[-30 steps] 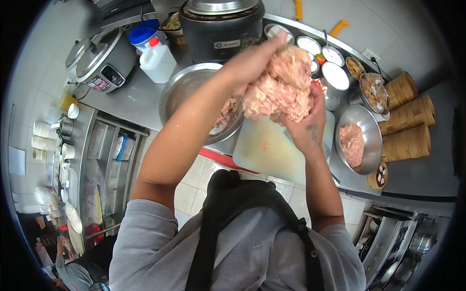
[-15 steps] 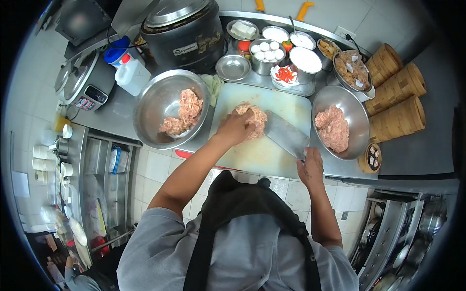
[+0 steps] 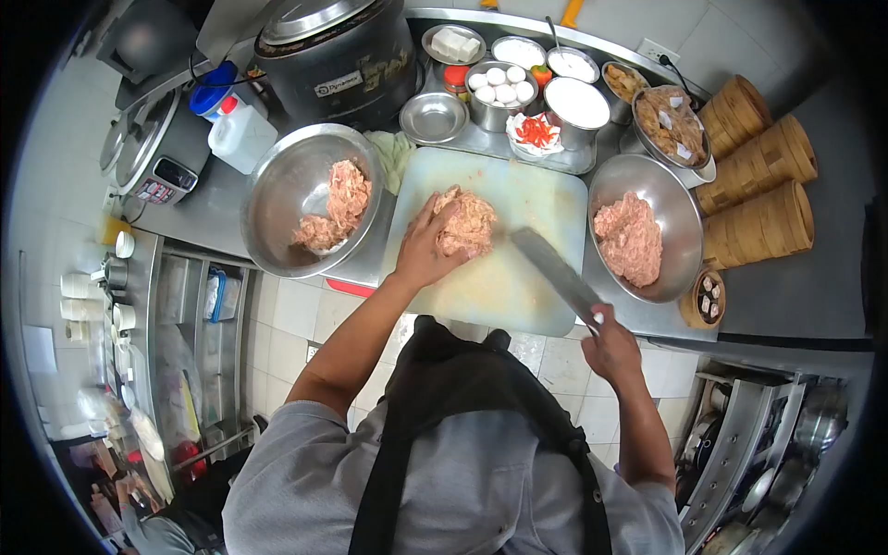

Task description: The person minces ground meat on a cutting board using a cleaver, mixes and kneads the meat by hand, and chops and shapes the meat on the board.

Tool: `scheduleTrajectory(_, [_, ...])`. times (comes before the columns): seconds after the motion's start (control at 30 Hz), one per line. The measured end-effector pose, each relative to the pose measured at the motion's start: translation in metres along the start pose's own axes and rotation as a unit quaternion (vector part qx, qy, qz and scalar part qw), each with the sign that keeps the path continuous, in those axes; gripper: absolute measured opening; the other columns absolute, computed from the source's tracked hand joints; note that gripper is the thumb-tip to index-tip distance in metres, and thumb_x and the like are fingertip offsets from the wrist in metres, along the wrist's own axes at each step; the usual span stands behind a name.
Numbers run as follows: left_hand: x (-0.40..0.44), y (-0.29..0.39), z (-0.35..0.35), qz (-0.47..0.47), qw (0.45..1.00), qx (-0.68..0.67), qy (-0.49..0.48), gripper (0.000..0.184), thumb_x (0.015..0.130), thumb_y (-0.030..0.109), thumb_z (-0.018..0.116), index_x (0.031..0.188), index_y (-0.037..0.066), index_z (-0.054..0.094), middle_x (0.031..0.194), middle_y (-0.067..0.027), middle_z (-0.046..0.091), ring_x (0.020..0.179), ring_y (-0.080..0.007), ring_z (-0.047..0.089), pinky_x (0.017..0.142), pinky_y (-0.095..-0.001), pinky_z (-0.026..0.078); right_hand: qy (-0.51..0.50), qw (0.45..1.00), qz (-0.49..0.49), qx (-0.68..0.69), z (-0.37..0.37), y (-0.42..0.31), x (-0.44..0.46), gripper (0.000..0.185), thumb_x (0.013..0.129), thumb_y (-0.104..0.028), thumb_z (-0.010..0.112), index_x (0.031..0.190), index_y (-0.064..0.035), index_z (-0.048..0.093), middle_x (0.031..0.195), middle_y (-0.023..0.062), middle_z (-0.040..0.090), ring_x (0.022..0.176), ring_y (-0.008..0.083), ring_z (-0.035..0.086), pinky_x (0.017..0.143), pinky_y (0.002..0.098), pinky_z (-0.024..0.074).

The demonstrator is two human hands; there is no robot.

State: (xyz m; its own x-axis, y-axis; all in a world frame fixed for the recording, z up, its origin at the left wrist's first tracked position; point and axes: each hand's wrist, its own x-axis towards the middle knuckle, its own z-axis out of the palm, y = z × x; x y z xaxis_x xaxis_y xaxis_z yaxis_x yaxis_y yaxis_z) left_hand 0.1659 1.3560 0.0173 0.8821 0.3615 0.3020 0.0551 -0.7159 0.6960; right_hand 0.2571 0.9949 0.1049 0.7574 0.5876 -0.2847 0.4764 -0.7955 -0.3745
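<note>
A mound of minced meat (image 3: 468,222) sits on the pale cutting board (image 3: 546,194). My left hand (image 3: 427,248) cups its left and near side, thumb and fingers curved round it. In my right hand (image 3: 610,344), fingers are closed round the handle of a cleaver (image 3: 558,276). The blade is tilted nearly edge-on, slightly blurred, with its tip a short way right of the meat. Left of the board, a large steel bowl (image 3: 268,199) contains two lumps of minced meat (image 3: 348,196). Another steel bowl (image 3: 680,208) on the right holds more minced meat (image 3: 631,239).
Behind the board, a metal tray carries a pot of eggs (image 3: 500,92), sliced red peppers (image 3: 536,134) and a steel dish (image 3: 435,117). A black cooker (image 3: 342,69) stands back left. Bamboo steamers (image 3: 758,222) lie at right. Another person's sleeve (image 3: 157,532) shows lower left.
My left hand has moved from atop the meat to its left side, and the meat mound is rounder. The cleaver has come away from the meat, turned edge-on, as my right hand moved nearer.
</note>
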Motion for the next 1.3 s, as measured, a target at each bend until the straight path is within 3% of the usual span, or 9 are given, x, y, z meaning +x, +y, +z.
scheduleTrajectory(0.1, [0.003,-0.002,0.012,0.007,0.997,-0.078,0.001,0.082,0.070,0.047,0.080,0.140,0.022,0.048,0.148,-0.0219,0.037,0.133,-0.0430,0.040,0.105,-0.0529,0.038,-0.031,0.993,0.061,0.091,-0.013,0.020,-0.026,0.044,0.082,-0.016,0.064,0.119,-0.0014,0.045,0.067,0.0104,0.060,0.057,0.0285,0.059,0.059,0.0394,0.0487])
scheduleTrajectory(0.2, [0.011,-0.001,0.019,0.063,0.997,-0.014,-0.032,0.082,0.068,0.052,0.080,0.139,0.023,0.049,0.148,-0.0180,0.038,0.132,-0.0391,0.042,0.103,-0.0526,0.040,0.020,0.937,0.106,0.332,0.008,0.032,-0.035,0.032,0.092,-0.023,0.063,0.114,-0.0041,0.051,0.055,-0.0015,0.046,0.042,0.0085,0.041,0.041,0.0259,0.0350])
scheduleTrajectory(0.3, [0.028,0.016,0.019,0.069,0.987,0.093,-0.114,0.084,0.066,0.058,0.078,0.138,0.025,0.050,0.148,-0.0126,0.038,0.130,-0.0369,0.043,0.102,-0.0524,0.041,0.057,0.887,0.070,0.454,-0.002,-0.004,-0.028,0.027,0.099,-0.027,0.056,0.110,-0.0029,0.051,0.057,-0.0055,0.045,0.040,0.0036,0.037,0.037,0.0218,0.0300])
scheduleTrajectory(0.33, [0.034,0.010,0.028,0.070,0.986,0.079,-0.128,0.084,0.066,0.062,0.076,0.137,0.027,0.051,0.149,-0.0090,0.037,0.132,-0.0351,0.041,0.103,-0.0533,0.040,0.035,0.880,0.061,0.470,-0.010,-0.008,-0.026,0.027,0.100,-0.026,0.055,0.110,-0.0006,0.052,0.062,-0.0028,0.049,0.051,0.0049,0.046,0.046,0.0213,0.0381])
scheduleTrajectory(0.43, [0.053,0.014,0.040,0.065,0.981,0.105,-0.152,0.085,0.064,0.056,0.081,0.137,0.024,0.051,0.143,-0.0124,0.044,0.128,-0.0361,0.046,0.104,-0.0491,0.039,0.130,0.875,0.006,0.466,0.000,-0.018,-0.011,0.024,0.100,-0.023,0.055,0.107,-0.0004,0.053,0.063,-0.0018,0.049,0.052,0.0053,0.047,0.047,0.0219,0.0388])
scheduleTrajectory(0.6, [0.058,0.024,0.025,0.067,0.959,0.147,-0.234,0.092,0.071,0.050,0.079,0.149,0.026,0.036,0.156,-0.0166,0.025,0.143,-0.0413,0.024,0.112,-0.0613,0.021,0.147,0.911,0.011,0.385,-0.012,-0.011,0.005,0.016,0.099,-0.014,0.053,0.089,-0.0011,0.052,0.067,0.0010,0.054,0.058,0.0063,0.048,0.052,0.0238,0.0397])
scheduleTrajectory(0.7, [0.055,0.051,0.027,0.021,0.986,0.099,-0.132,0.086,0.077,0.054,0.072,0.149,0.024,0.036,0.158,-0.0154,0.021,0.145,-0.0412,0.018,0.113,-0.0643,0.017,0.168,0.908,0.021,0.383,-0.008,-0.007,-0.001,0.016,0.099,-0.014,0.052,0.087,-0.0019,0.050,0.067,0.0005,0.052,0.057,0.0050,0.046,0.052,0.0230,0.0383])
scheduleTrajectory(1.0, [0.086,0.075,0.087,0.068,0.916,0.279,-0.279,0.077,0.092,0.060,0.046,0.149,0.010,0.035,0.155,-0.0152,0.031,0.146,-0.0356,0.019,0.112,-0.0667,0.015,0.199,0.846,0.045,0.493,-0.036,-0.016,-0.014,0.012,0.099,-0.013,0.051,0.091,-0.0044,0.048,0.065,0.0000,0.051,0.053,0.0044,0.045,0.046,0.0209,0.0390])
scheduleTrajectory(1.3, [0.070,0.085,0.090,0.110,0.913,0.265,-0.288,0.079,0.092,0.061,0.043,0.151,0.010,0.031,0.155,-0.0163,0.030,0.147,-0.0348,0.018,0.113,-0.0668,0.009,0.229,0.838,0.036,0.494,-0.035,0.002,-0.035,0.016,0.101,-0.016,0.048,0.087,-0.0070,0.046,0.058,-0.0011,0.046,0.046,0.0052,0.041,0.043,0.0211,0.0345])
